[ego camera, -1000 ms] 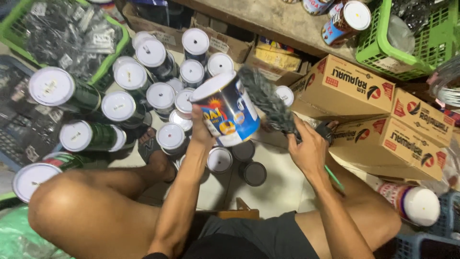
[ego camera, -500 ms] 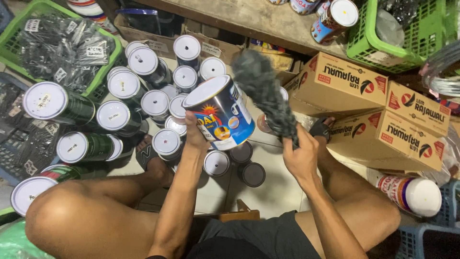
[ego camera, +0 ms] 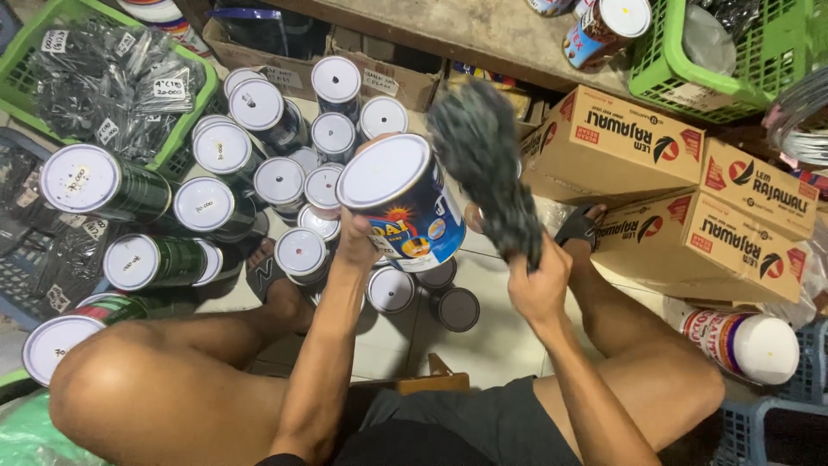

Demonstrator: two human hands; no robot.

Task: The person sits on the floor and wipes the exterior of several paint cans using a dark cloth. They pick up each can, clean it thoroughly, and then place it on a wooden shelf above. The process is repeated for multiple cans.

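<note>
Nearest, the left hand (ego camera: 358, 246) has its grip wrapped round the lower body of a blue paint can (ego camera: 404, 200) with a white lid, held tilted above the floor between the knees; the right hand (ego camera: 539, 289) has its grip closed on the handle end of a dark, shaggy duster (ego camera: 483, 160), whose head stands just beside the can's right flank, blurred. To do this well, I judge, the can wants a firm hold low on its body so the lid and label stay free, and the duster light strokes across the lid and down the side — turning the can rather than the wrist.

Below the can, on the pale floor tiles (ego camera: 500, 345), stand a few small tins (ego camera: 390, 289) with grey lids; at the floor's left a crowd of green and dark cans (ego camera: 129, 263) with white lids, some bearing handwritten marks. At the right edge lie three tan cartons (ego camera: 703, 246) printed in red and black, and a white-capped can (ego camera: 746, 341) on its side. Farther off, a green basket (ego camera: 52, 52) of black packets with white tags at the far left corner; another green basket (ego camera: 690, 82) at the far right.
</note>
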